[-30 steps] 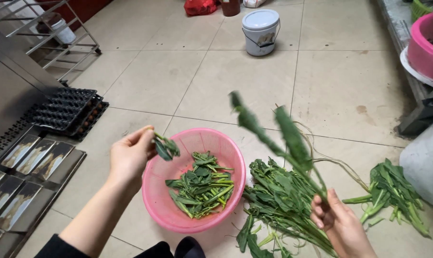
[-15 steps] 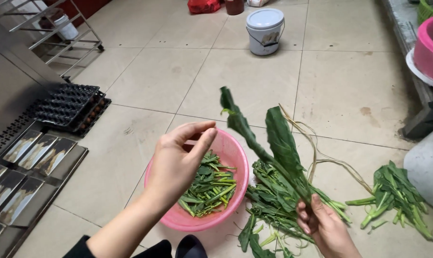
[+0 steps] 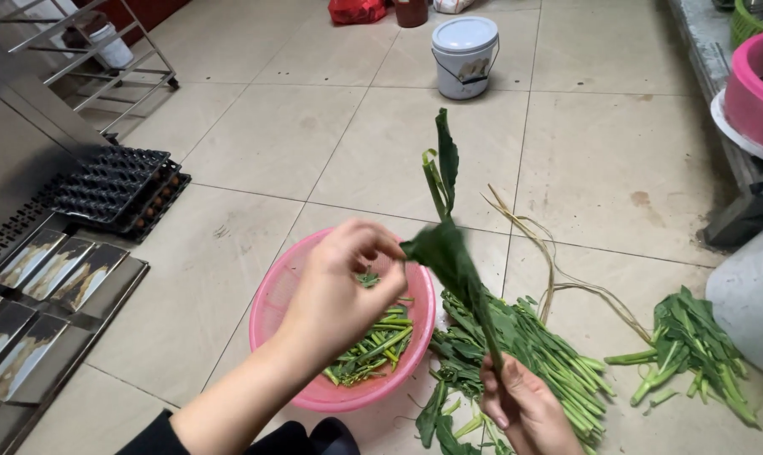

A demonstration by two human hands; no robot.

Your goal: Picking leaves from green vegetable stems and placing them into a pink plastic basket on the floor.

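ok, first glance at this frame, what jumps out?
The leafy stalk held upright mid-frame: the right hand grips its base while the left hand pinches a leaf. Below the left hand sits a pink basket of cut greens on the tiled floor, with a pile of greens to its right. A white bucket stands farther back.

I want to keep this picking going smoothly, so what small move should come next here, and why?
Probably pluck off the broad green leaf: the left hand already pinches it above the round pink plastic basket, while the right hand holds the leafy green stalk upright by its base.
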